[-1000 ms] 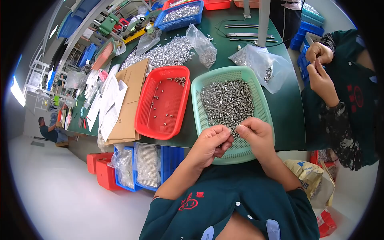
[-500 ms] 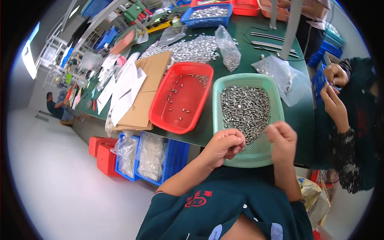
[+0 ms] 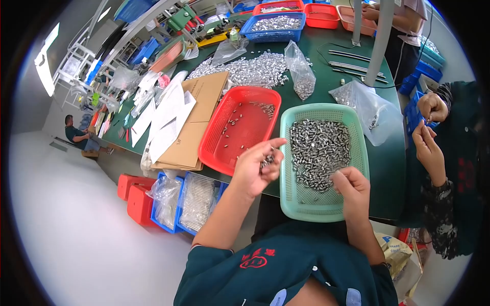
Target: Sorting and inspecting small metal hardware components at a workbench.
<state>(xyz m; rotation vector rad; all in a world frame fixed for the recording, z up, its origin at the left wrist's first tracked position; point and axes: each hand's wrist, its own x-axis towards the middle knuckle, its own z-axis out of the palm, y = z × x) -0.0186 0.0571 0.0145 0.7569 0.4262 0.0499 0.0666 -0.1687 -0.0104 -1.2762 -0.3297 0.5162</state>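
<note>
My left hand is raised between the two baskets, in front of the red basket's near right corner. Its index finger points out while the other fingers curl around several small metal parts in the palm. Over the right side of the mint-green basket, my right hand is closed, thumb against the fingers; what it pinches, if anything, is hidden. A heap of small silvery cylindrical metal parts fills much of the green basket. Fewer such parts lie scattered in the red basket.
Behind the baskets lie a pile of shiny parts and plastic bags. Cardboard and papers are at left. A table leg stands at back right. A co-worker's hands work at right.
My left hand has moved left, away from the green basket, and its fingers have loosened, showing the metal parts. My right hand has shifted slightly left over the green basket, still closed.
</note>
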